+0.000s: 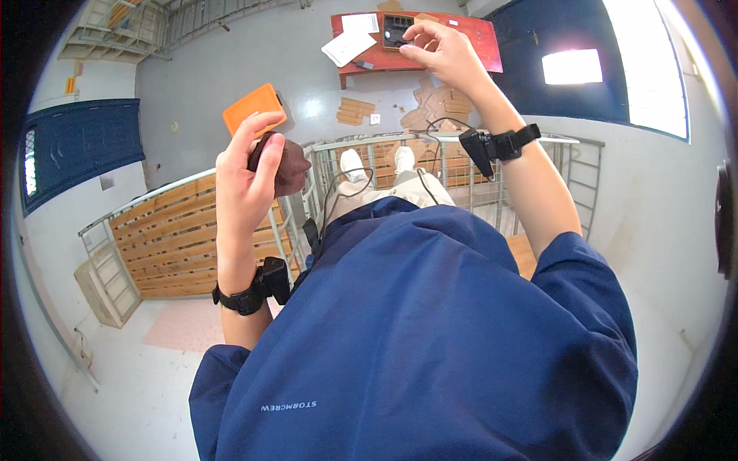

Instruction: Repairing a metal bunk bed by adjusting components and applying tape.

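My left hand [247,177] is raised on the left, its fingers and thumb curled around a dark brown, rounded object [292,166] with a dull surface. Its exact kind I cannot make out, and my fingers hide part of it. Out ahead on the right reaches my right hand [440,52], fingers bent, with a gap between thumb and forefinger and nothing visible in it. Just past those fingertips in the picture lies a black tray-like box [397,24] on a red table [469,40]. Whether my hand touches the box I cannot tell.
White papers [350,46] lie on the table. An orange square top [250,106] shows beyond my left hand. Flat cardboard pieces [355,111] lie on the floor. Metal railings [453,139] and a slatted wooden bed [161,238] surround me. Cables run from the wrist devices [496,146].
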### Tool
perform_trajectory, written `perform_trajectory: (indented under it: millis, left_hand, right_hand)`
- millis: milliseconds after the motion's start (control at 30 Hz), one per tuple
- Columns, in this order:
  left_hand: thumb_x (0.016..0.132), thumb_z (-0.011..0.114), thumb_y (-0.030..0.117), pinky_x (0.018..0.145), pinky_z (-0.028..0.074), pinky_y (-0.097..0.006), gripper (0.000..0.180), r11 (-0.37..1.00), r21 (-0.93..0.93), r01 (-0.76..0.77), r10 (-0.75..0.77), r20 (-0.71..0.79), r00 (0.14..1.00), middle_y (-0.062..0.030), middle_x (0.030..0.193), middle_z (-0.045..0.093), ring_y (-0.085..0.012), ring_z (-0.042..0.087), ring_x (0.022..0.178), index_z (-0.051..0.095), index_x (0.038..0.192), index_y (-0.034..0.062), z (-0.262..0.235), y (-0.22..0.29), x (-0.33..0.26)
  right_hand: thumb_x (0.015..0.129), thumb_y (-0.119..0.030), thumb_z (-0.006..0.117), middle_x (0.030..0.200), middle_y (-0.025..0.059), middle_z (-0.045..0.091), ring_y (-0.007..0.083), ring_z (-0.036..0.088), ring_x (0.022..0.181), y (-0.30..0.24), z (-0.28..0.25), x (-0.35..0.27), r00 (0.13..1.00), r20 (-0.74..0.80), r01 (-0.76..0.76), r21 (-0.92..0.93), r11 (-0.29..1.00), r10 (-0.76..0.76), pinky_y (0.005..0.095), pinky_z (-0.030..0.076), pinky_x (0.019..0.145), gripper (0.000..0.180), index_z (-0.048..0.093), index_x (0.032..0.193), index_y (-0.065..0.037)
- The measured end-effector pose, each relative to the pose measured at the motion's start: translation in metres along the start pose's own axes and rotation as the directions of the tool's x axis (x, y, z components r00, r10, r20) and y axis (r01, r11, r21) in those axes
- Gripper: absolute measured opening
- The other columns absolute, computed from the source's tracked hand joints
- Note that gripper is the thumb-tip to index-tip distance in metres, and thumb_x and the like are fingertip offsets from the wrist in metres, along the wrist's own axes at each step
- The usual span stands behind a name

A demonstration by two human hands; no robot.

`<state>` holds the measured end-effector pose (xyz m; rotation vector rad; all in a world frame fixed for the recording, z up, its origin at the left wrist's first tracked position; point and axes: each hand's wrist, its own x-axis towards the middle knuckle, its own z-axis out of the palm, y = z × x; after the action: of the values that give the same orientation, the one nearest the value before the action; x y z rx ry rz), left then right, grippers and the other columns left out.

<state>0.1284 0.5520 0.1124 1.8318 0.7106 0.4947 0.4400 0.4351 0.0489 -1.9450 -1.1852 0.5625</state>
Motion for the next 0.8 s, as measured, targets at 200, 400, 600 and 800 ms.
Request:
perform_trajectory:
  millis: [200, 400, 600, 800]
  left_hand:
    - [0.088, 0.056, 0.006, 0.054, 0.033, -0.021, 0.021, 0.998, 0.020, 0.053, -0.054, 0.028, 0.998, 0.0011, 0.063, 0.049, -0.0047, 0.041, 0.058, 0.060, 0.108, 0.0012, -0.003, -0.005, 0.000]
    - [0.089, 0.055, 0.007, 0.052, 0.031, -0.022, 0.021, 0.997, 0.050, 0.060, -0.064, 0.090, 0.994, 0.0015, 0.062, 0.045, -0.0052, 0.038, 0.058, 0.060, 0.108, 0.0021, -0.001, -0.014, 0.006]
    - [0.089, 0.055, 0.008, 0.056, 0.035, -0.022, 0.021, 0.998, 0.044, 0.036, -0.041, 0.133, 0.990, -0.0001, 0.064, 0.049, -0.0061, 0.042, 0.060, 0.060, 0.108, 0.0016, 0.003, -0.015, 0.015]
    - [0.089, 0.055, 0.008, 0.061, 0.039, -0.022, 0.020, 0.998, 0.061, 0.018, -0.029, 0.187, 0.982, -0.0032, 0.072, 0.056, -0.0073, 0.047, 0.065, 0.060, 0.107, 0.0008, 0.019, 0.001, 0.024]
  right_hand:
    - [0.080, -0.026, 0.066, 0.088, 0.0088, 0.066, 0.0169, 0.061, 0.077, 0.024, -0.008, 0.005, 0.995, 0.031, -0.089, -0.101, 0.991, 0.093, 0.0304, 0.048, 0.072, 0.031, 0.066, 0.101, -0.004]
    - [0.084, -0.034, 0.067, 0.077, 0.0053, 0.068, 0.0105, 0.064, 0.066, 0.051, -0.015, 0.004, 0.977, -0.090, -0.200, -0.071, 0.977, 0.194, 0.0256, 0.050, 0.058, 0.031, 0.068, 0.099, -0.006]
    - [0.087, -0.047, 0.058, 0.076, 0.0073, 0.068, 0.0150, 0.065, 0.065, 0.060, -0.034, -0.004, 0.879, -0.251, -0.437, -0.090, 0.895, 0.405, 0.0303, 0.051, 0.065, 0.045, 0.068, 0.097, -0.005]
    - [0.089, -0.041, 0.058, 0.079, 0.0038, 0.066, 0.0077, 0.057, 0.060, 0.082, -0.075, -0.061, 0.788, -0.277, -0.545, 0.102, 0.832, 0.550, 0.0219, 0.046, 0.054, 0.039, 0.066, 0.101, -0.005]
